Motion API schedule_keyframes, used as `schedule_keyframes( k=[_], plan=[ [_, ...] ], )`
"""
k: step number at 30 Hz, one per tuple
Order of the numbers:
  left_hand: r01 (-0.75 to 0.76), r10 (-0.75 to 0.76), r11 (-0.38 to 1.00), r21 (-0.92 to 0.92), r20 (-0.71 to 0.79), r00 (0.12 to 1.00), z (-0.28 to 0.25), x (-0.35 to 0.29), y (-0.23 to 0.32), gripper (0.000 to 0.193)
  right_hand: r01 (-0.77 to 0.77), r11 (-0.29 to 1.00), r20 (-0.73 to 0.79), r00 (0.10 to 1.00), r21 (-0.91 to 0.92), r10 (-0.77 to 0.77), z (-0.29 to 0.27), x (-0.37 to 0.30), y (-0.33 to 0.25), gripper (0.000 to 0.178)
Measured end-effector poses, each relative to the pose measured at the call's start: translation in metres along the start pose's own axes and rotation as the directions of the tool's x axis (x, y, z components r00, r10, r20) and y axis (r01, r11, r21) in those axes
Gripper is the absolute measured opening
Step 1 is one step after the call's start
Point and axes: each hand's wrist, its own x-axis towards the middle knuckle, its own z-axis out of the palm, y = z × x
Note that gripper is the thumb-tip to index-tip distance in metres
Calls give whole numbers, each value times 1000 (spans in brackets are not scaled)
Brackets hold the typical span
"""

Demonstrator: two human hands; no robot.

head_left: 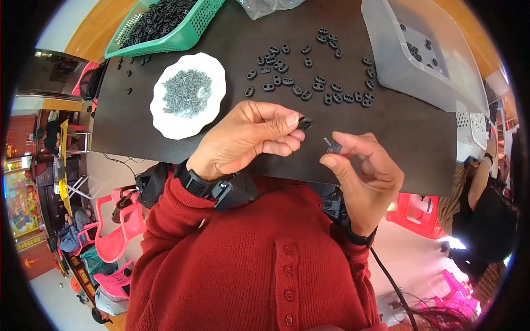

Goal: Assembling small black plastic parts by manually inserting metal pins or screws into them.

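Left hand: the left hand [243,138] pinches a black piece [304,122] between thumb and forefinger, the other fingers curled beneath; the piece is held above the near part of the table [408,146].
Right hand: the right hand [367,179] pinches a dark part [334,147] between thumb and forefinger; a small spring [327,142] sticks out from it toward the left hand.
Gap: the two held parts are near each other, apart.
Green basket: the green basket [190,37], far left on the table, is heaped with black pieces; a few more lie just beside it.
Plate: the white plate [176,128], wavy-edged, bears a pile of loose springs [187,94], left of the left hand.
Clear bin: the clear bin [419,91], far right, holds a few scattered black pieces.
White basket: a white basket [472,124] with holes shows partly beyond the bin.
Bag: a clear bag [268,6] is cut off at the far edge; its contents I cannot tell.
Tabletop: loose pieces [287,81], black with two holes, lie scattered between plate and bin.
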Motion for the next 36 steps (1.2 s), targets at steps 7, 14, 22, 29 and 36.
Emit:
schedule_keyframes(
  k=[7,14,22,29,36],
  plan=[
    [37,-39,999,-31,-72,997,1,-19,-3,28,68,997,64,996,-28,-66,23,-5,-3,39],
    [72,-81,992,-108,-88,993,-1,-28,-3,32,84,995,87,993,-59,-79,35,-10,-8,38],
    [109,-126,980,-169,-91,988,-3,-27,-10,33,10,995,52,999,-98,-5,42,-18,-10,38],
    [25,-50,980,-196,-123,991,-2,-33,-4,22,0,993,20,1000,-119,3,39,-18,-15,37],
    [-18,24,970,-240,24,999,-16,-30,-6,35,-61,998,23,998,-25,61,39,-12,-20,38]
  ],
)
